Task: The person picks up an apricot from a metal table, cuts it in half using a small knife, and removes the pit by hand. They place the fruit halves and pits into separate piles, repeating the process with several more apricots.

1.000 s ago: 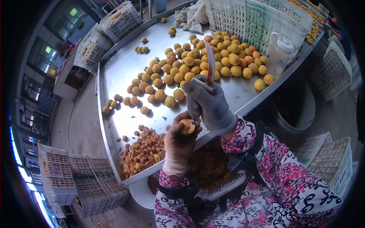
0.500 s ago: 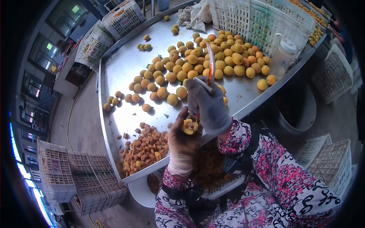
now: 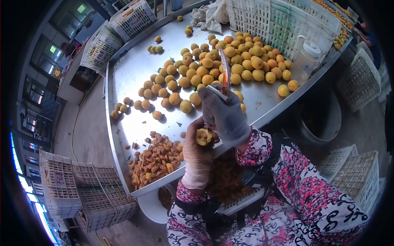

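My left hand [image 3: 198, 148], in a stained light glove, holds a cut-open yellow fruit [image 3: 203, 137] near the front edge of the metal table [image 3: 133, 88]. Just above and to the right, my right hand [image 3: 225, 117], in a grey glove, is closed on a tool with a curved blade [image 3: 224, 69] that points up over the table. The fingertips of both hands are close together beside the fruit. Several whole yellow-orange fruits [image 3: 191, 74] lie spread beyond my hands. A heap of brown pits [image 3: 154, 158] sits at the table's near left corner.
White crates [image 3: 283, 26] and a lidded clear jar [image 3: 308, 57] stand at the table's far right. A grey bucket [image 3: 322, 119] is right of the table, a white bucket [image 3: 152, 205] below its near edge. Stacked crates [image 3: 88, 188] stand left. Part of another person [image 3: 367, 37] shows far right.
My left hand has shifted slightly, and the fruit's cut face is turned a little more upward. The blade in my right hand has tilted a little to the left.
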`<state>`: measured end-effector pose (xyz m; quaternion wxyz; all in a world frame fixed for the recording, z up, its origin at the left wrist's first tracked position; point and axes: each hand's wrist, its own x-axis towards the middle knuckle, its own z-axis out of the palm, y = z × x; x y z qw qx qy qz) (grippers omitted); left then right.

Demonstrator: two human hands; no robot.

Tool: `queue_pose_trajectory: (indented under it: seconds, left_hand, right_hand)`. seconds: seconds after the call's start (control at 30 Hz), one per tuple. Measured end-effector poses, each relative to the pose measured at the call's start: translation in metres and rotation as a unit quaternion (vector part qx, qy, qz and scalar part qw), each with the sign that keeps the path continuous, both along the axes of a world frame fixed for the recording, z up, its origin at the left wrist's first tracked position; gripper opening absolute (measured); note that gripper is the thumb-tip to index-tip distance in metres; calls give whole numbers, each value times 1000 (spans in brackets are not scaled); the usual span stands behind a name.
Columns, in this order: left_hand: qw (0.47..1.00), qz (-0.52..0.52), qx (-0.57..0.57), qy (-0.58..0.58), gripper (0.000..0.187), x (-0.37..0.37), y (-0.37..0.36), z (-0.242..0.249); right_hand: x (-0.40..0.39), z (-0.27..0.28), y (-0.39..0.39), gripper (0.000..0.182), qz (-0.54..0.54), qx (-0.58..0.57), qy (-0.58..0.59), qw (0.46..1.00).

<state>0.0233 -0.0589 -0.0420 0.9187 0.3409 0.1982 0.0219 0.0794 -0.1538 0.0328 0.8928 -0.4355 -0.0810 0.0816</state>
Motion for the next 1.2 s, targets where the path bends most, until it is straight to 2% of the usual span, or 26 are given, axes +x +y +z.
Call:
queue_pose_trajectory:
  seconds: [0.1,0.2,0.23,0.3,0.33,0.37,0.4,0.43,0.47,0.5,0.57,0.6,0.63,0.7,0.77,0.8,0.87,0.9,0.97,1.03,1.1,1.13,1.17,1.2]
  left_hand:
    - [1000,11,15,-25,28,0,-5,2]
    - [998,26,51,-22,38,1,-6,9]
    - [997,-4,72,-19,41,1,0,7]
    - [995,-32,94,-16,45,-1,3,14]
    - [982,-13,189,-22,50,-5,0,28]
    - [959,5,283,-28,56,-7,-1,36]
    - [976,-145,157,-29,64,-5,35,4]
    - [977,-143,158,-29,64,-4,37,3]
    - [984,-135,117,-5,66,-2,39,3]
    - [989,-125,74,20,69,-1,39,3]
    - [988,-125,89,28,71,-4,41,5]
    - [978,-165,125,27,72,-5,46,6]
    - [965,-205,162,25,74,-6,48,9]
    - [966,-201,157,34,74,-8,44,13]
    - [968,-195,152,42,74,-7,41,19]
    - [980,-167,105,19,71,-4,41,22]
    - [987,-143,39,-54,61,-2,40,27]
    - [987,-143,40,-56,61,0,40,25]
    - [992,-84,34,-84,50,3,41,14]
    - [992,-77,15,-103,44,1,41,9]
    - [989,-67,-28,-130,47,-1,43,5]
    - [993,-66,-39,-87,48,0,42,12]
    - [993,-66,-39,-87,48,-1,41,10]
    - [992,-83,-70,-71,48,-2,41,6]
  right_hand:
    - [2,-2,-2,17,4,1,-25,1000]
    - [7,-2,-7,16,28,-12,-18,999]
    - [7,-3,-5,16,30,-11,-19,999]
    - [10,-7,1,17,73,-124,-62,988]
    - [18,-18,-2,22,77,-277,-191,939]
    - [19,-28,-2,22,78,-276,-192,939]
    - [17,-32,-1,25,90,-395,-271,873]
    - [15,-34,0,27,99,-505,-342,786]
    - [15,-27,-1,31,203,-540,-291,763]
    - [16,-29,0,31,204,-539,-292,763]
    - [19,-40,0,32,244,-492,-286,785]
    - [20,-43,1,32,244,-492,-287,785]
    - [21,-44,2,32,263,-518,-272,767]
    - [22,-46,1,32,280,-545,-258,747]
    - [17,-47,0,31,220,-542,-222,780]
    - [17,-50,0,31,219,-541,-225,780]
    - [18,-61,2,36,149,-418,-139,885]
    - [18,-62,3,36,148,-418,-141,885]
    - [15,-65,7,35,42,-408,-105,906]
    - [15,-67,10,37,48,-407,-79,909]
    - [20,-86,19,32,-45,-325,-172,929]
    - [20,-55,6,24,29,-255,-66,964]
    - [20,-16,-9,18,103,-179,42,978]
    - [18,-6,-10,18,77,-82,62,992]
